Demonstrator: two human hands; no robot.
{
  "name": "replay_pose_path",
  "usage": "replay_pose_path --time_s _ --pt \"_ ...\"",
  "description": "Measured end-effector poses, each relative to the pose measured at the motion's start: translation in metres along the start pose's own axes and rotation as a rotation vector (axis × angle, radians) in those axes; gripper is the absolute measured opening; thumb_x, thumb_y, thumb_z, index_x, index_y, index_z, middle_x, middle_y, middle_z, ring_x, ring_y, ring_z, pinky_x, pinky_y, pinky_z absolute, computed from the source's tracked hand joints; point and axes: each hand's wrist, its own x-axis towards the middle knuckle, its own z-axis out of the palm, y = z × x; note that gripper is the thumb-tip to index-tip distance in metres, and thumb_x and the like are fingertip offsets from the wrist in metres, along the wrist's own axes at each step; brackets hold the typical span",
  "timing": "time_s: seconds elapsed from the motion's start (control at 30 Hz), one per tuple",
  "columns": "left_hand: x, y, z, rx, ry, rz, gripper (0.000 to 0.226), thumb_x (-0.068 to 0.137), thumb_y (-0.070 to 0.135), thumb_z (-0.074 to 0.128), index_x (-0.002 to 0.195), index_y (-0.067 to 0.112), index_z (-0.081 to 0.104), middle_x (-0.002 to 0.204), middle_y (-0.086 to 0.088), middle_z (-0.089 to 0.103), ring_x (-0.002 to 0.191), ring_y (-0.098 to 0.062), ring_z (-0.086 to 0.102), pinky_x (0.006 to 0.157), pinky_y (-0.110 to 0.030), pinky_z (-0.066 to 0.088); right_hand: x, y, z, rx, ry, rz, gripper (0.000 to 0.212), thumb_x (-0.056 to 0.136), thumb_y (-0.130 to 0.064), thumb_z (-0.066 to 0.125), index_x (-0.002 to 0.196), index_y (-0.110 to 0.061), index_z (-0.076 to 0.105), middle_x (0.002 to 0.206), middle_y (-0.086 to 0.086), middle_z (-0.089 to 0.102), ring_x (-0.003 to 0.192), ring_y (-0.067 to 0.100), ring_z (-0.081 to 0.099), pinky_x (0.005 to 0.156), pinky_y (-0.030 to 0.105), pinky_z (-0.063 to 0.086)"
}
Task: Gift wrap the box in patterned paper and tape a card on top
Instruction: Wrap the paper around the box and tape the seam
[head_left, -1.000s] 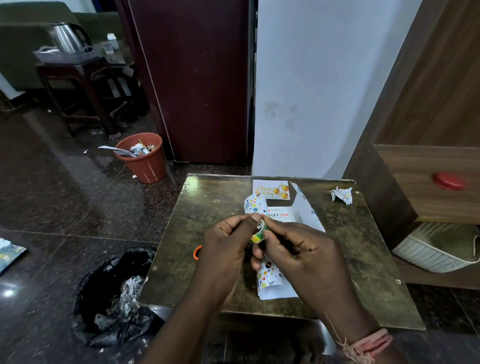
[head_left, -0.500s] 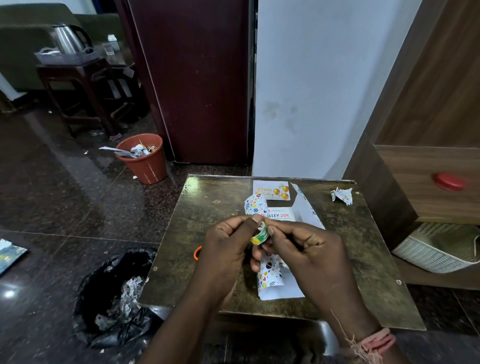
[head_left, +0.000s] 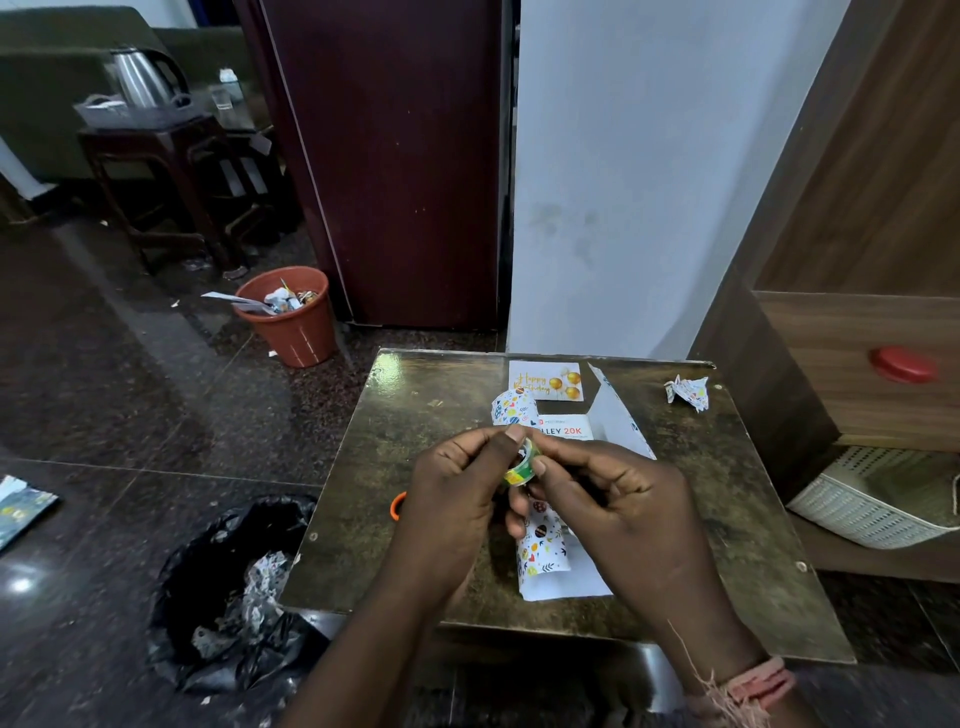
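Centrally, tape roll (head_left: 521, 464) between both hands, table (head_left: 727, 519) edges distant.

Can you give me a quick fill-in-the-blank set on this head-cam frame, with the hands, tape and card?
1. Both hands, left hand and right hand, hold a small roll of ____ above the table.
2. The card at the table's far edge reads "Happy ____".
3. The bin on the floor beside the dark door is ____ in colour.
4. The crumpled paper scrap lies near the table's far ____ corner.

Answers: tape; Birthday; orange; right
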Motion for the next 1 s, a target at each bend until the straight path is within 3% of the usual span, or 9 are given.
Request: replay_pose_path --time_s 0.13,0.3,0.63,0.8,0.9,1.0 --pt "0.000 0.001 0.000 -0.017 -0.096 0.007 0.028 0.097 0.031 0.067 0.112 0.009 0.075 0.074 -0.013 0.060 0.056 -0.018 0.051 0.050 -0.027 0.044 0.001 -0.004 -0.001 0.011 0.034 0.015 0.024 0.091 -0.005 0.072 0.109 -0.019 0.080 0.087 -0.001 0.079 0.079 0.014 0.074 0.075 0.034 0.060" --pt "0.000 0.000 -0.004 -0.017 -0.213 0.015 0.031 0.088 0.017 0.070 0.119 0.018 0.075 0.074 -0.013 0.060 0.062 -0.018 0.055 0.054 -0.026 0.047 0.003 -0.009 -0.004 0.037 0.058 0.024 0.023 0.092 -0.006 0.071 0.108 -0.020 0.081 0.090 -0.002 0.080 0.078 0.014 0.073 0.080 0.045 0.062" --pt "0.000 0.000 -0.007 0.047 -0.234 0.072 0.029 0.086 0.010 0.070 0.108 0.025 0.079 0.081 -0.014 0.062 0.062 -0.016 0.056 0.054 -0.026 0.049 0.002 -0.006 -0.005 0.040 0.051 0.046 0.022 0.095 -0.005 0.069 0.109 -0.018 0.080 0.095 0.003 0.080 0.080 0.022 0.073 0.080 0.058 0.060" --pt "0.001 -0.002 -0.010 0.064 -0.230 0.072 0.027 0.087 0.009 0.069 0.111 0.018 0.077 0.079 -0.016 0.061 0.062 -0.018 0.056 0.054 -0.027 0.049 0.002 -0.011 -0.004 0.027 0.045 0.040 0.021 0.094 -0.006 0.069 0.106 -0.018 0.081 0.094 0.001 0.080 0.080 0.022 0.075 0.079 0.055 0.061" --pt "0.001 -0.002 -0.009 0.061 -0.225 0.064 0.028 0.086 0.008 0.069 0.113 0.010 0.074 0.075 -0.009 0.064 0.061 -0.016 0.056 0.053 -0.026 0.049 0.000 -0.018 -0.002 0.104 0.032 0.053 0.024 0.094 -0.002 0.067 0.099 -0.020 0.083 0.083 0.012 0.078 0.066 0.022 0.072 0.069 0.049 0.063" --pt "0.001 -0.003 -0.009 0.052 -0.222 0.062 0.025 0.085 0.008 0.069 0.108 0.015 0.077 0.075 -0.006 0.066 0.061 -0.015 0.057 0.053 -0.026 0.049 0.000 -0.021 -0.001 0.143 0.032 0.071 0.024 0.094 -0.001 0.066 0.097 -0.018 0.083 0.077 0.017 0.076 0.059 0.026 0.068 0.064 0.051 0.062"
